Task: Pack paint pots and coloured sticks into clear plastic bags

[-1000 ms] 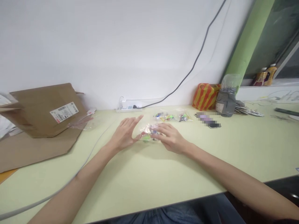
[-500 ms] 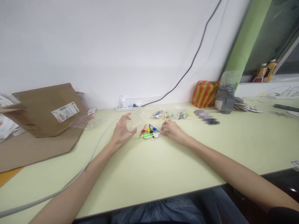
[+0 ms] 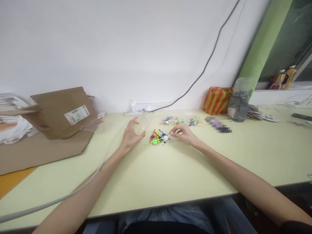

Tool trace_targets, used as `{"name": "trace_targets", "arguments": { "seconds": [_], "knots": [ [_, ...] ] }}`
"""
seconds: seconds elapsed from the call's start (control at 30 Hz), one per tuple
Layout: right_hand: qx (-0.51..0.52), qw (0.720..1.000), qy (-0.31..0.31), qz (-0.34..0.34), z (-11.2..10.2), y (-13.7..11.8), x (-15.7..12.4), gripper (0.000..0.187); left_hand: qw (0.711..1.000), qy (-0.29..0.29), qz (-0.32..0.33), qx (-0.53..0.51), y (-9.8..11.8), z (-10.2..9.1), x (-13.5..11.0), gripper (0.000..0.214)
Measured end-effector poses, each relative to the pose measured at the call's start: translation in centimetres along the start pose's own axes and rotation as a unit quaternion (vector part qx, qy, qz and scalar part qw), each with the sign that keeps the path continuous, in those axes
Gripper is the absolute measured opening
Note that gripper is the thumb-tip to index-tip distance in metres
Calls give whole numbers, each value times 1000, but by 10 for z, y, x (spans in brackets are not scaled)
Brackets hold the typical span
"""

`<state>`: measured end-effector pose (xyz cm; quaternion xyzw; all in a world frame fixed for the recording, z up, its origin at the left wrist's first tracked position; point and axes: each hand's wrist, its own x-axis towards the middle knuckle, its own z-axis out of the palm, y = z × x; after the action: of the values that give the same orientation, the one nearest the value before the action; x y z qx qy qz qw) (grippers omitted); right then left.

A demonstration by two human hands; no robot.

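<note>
A small heap of coloured plastic pieces [image 3: 156,136], red, yellow, blue and green, lies on the pale green table [image 3: 170,169]. My right hand [image 3: 184,134] pinches a white piece [image 3: 166,137] at the heap's right side. Just left of the heap, my left hand [image 3: 131,134] has its fingers curled loosely round a clear plastic bag [image 3: 142,125] that is hard to make out.
Several small clear packets of coloured pieces [image 3: 179,121] lie behind the heap. A cardboard box [image 3: 58,112] sits at the left, a power strip [image 3: 136,112] by the wall, a striped bag [image 3: 216,100] and grey container [image 3: 237,107] at the right. A grey cable [image 3: 73,191] crosses the table.
The clear bag has come off the pieces, which now lie loose on the table. My left hand drew the bag away to the left; my right hand picked up the white piece.
</note>
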<state>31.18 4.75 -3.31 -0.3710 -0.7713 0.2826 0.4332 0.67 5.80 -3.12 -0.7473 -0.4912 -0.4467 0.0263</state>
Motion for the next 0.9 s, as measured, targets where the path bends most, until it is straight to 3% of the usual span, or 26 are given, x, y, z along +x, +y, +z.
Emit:
{"name": "trace_targets", "arguments": {
  "seconds": [0.27, 0.43, 0.7, 0.8, 0.9],
  "knots": [
    [159, 987, -9, 26, -2, -23, -4, 33, 999, 37, 38, -8, 13, -6, 0, 66],
    [228, 970, 86, -13, -9, -43, -1, 30, 997, 47, 60, -4, 20, -6, -3, 66],
    [205, 957, 204, -31, -8, -52, 0, 23, 997, 15, 73, 27, 28, -3, -8, 65],
    [171, 963, 202, -49, 2, -58, -6, 17, 994, 5, 102, 50, 30, -1, -8, 62],
    [102, 977, 163, -90, 16, -71, -15, 11, 990, -2, 125, 59, 36, 2, -10, 62]
  ]
}}
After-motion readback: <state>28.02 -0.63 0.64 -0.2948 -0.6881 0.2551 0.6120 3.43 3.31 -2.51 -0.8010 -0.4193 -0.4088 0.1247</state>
